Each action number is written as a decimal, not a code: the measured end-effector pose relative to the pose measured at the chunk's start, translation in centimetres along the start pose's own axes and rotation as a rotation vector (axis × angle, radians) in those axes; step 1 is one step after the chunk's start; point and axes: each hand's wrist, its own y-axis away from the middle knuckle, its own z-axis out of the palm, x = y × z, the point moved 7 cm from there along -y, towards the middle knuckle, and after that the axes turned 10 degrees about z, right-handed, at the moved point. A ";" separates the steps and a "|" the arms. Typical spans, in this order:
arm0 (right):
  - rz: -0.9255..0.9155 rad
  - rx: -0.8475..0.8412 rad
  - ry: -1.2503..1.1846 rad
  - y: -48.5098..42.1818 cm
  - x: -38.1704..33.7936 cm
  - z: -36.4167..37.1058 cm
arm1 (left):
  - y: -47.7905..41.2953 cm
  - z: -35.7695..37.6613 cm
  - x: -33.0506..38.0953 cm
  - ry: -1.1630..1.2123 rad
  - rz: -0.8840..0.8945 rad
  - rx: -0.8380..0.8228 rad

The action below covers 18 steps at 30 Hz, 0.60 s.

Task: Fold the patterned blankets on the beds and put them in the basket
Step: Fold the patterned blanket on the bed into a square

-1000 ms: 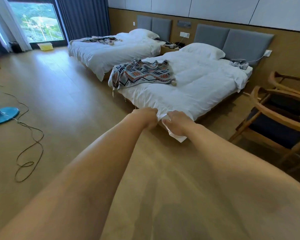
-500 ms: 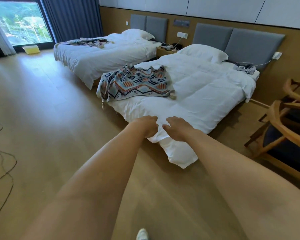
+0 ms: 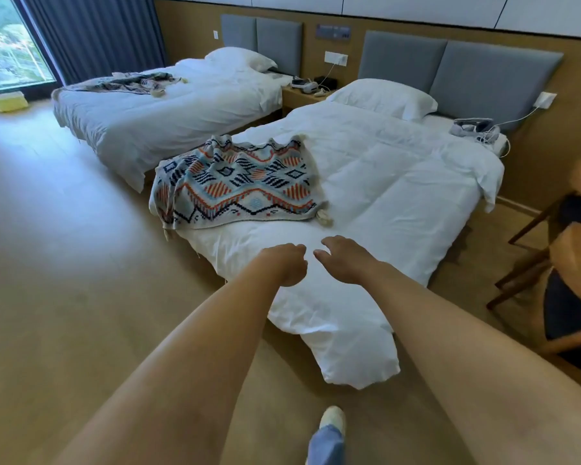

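Note:
A patterned blanket (image 3: 239, 186) in orange, navy and pale blue lies rumpled on the left half of the near bed (image 3: 399, 182), hanging over its left edge. A second, greyer patterned blanket (image 3: 128, 82) lies crumpled at the foot of the far bed (image 3: 182, 109). Both my arms reach forward over the foot of the near bed's white duvet. My left hand (image 3: 287, 263) is curled into a loose fist with nothing in it. My right hand (image 3: 341, 260) is beside it, fingers slightly apart and empty. Both hands are a short way in front of the near blanket's tasselled corner.
A yellow container (image 3: 5, 100) sits on the floor by the window at far left. Wooden armchairs (image 3: 571, 263) stand close to the near bed's right side. A nightstand (image 3: 302, 94) with devices is between the beds. My foot (image 3: 331, 419) is on the wood floor.
I have walked closer to the near bed, so it and the patterned blanket look larger. My hands now hover over the duvet's foot, nearer the blanket, and the right hand has opened.

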 end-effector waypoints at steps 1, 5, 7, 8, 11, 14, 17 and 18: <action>0.004 -0.001 0.002 -2.3 0.7 -0.4 | -2.2 -0.4 -0.4 0.001 -0.001 0.003; 0.004 0.005 -0.019 -11.4 3.1 -3.0 | -11.0 -2.8 -2.2 0.010 -0.026 0.018; 0.004 -0.004 -0.033 -16.0 4.3 -4.5 | -15.4 -4.1 -2.9 0.029 -0.034 0.015; 0.006 -0.011 -0.036 -17.8 4.8 -4.9 | -17.1 -4.5 -3.1 0.048 -0.029 0.017; 0.024 -0.039 -0.048 -23.7 6.3 -6.0 | -22.4 -5.3 -4.1 0.096 -0.012 0.020; 0.038 -0.091 -0.053 -28.6 7.3 -5.8 | -26.6 -5.1 -5.8 0.097 -0.025 -0.027; 0.050 -0.135 -0.054 -33.7 7.8 -5.1 | -31.3 -4.6 -8.2 0.091 -0.052 -0.080; 0.054 -0.146 -0.056 -35.1 8.0 -4.9 | -32.6 -4.4 -8.9 0.092 -0.053 -0.097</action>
